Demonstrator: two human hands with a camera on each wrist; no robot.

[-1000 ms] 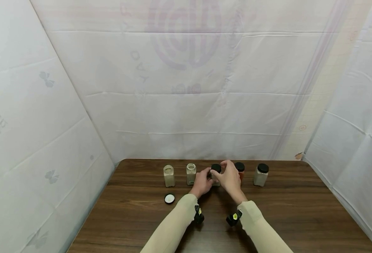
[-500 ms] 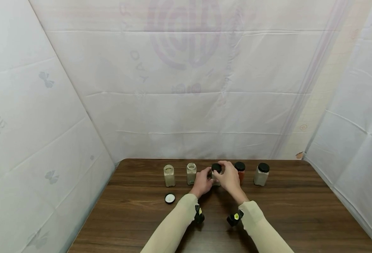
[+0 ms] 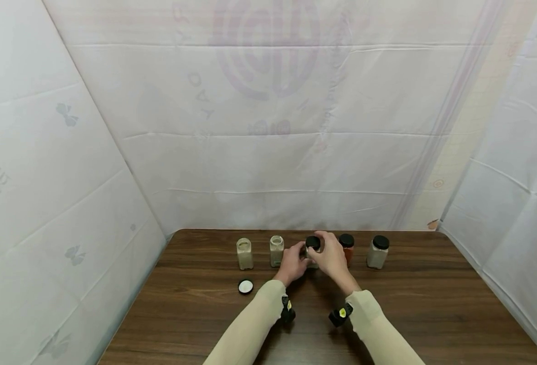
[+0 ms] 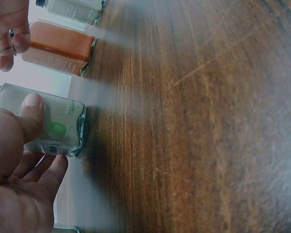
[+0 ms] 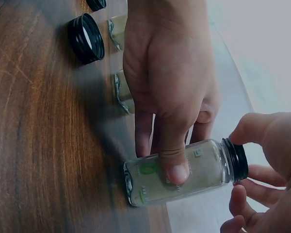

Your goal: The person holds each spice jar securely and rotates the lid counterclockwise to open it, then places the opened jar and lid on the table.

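- Jar [image 5: 203, 167], third from the left in a row of five, is kept upright on the wooden table [image 3: 409, 314], pale contents and green print seen through clear glass.
- Jar body is grasped by the left hand [image 3: 292, 264], thumb laid across the near side, fingers wrapped behind.
- Black cap [image 5: 237, 160] is seated on the jar's neck and is pinched at its rim between thumb and fingers of the right hand [image 3: 332, 256].
- Two capless jars, the far-left jar [image 3: 245, 254] and the second jar [image 3: 276, 252], are placed left of the hands.
- Orange jar [image 3: 348, 250], black-capped, is partly hidden by the right hand; a grey-white jar [image 3: 378, 252], also black-capped, is set at the row's right end.
- Loose lid [image 3: 246, 287] is laid white side up in front of the far-left jar.
- Pale sleeves [image 3: 259, 312] are worn, with a black wrist device [image 3: 288, 310] strapped on each arm.
- Table is backed by white sheeting [image 3: 250, 162].
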